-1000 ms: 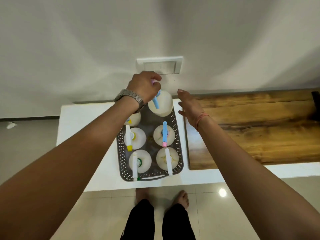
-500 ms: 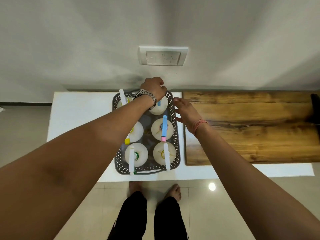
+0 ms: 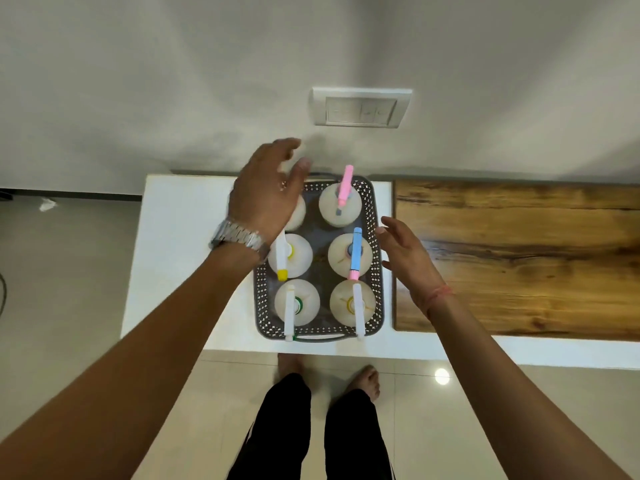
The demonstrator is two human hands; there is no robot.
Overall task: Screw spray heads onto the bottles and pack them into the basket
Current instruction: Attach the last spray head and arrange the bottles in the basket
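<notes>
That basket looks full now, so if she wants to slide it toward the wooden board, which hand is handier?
The right hand, probably. It is open and empty beside the basket's right rim, between it and the wooden board. The left hand, also open, hovers over the far-left bottle, higher up.

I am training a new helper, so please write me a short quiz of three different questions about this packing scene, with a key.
1. True or false: the left hand is gripping a bottle.
2. How many bottles in the basket show fully or partly?
A) four B) six C) eight
3. Fill in: the bottle at the far right of the basket has a spray head of ____ colour.

Key
1. False. It hovers open over the far left bottle; the right hand is open too, beside the basket.
2. B, in two rows of three.
3. Pink.
</notes>
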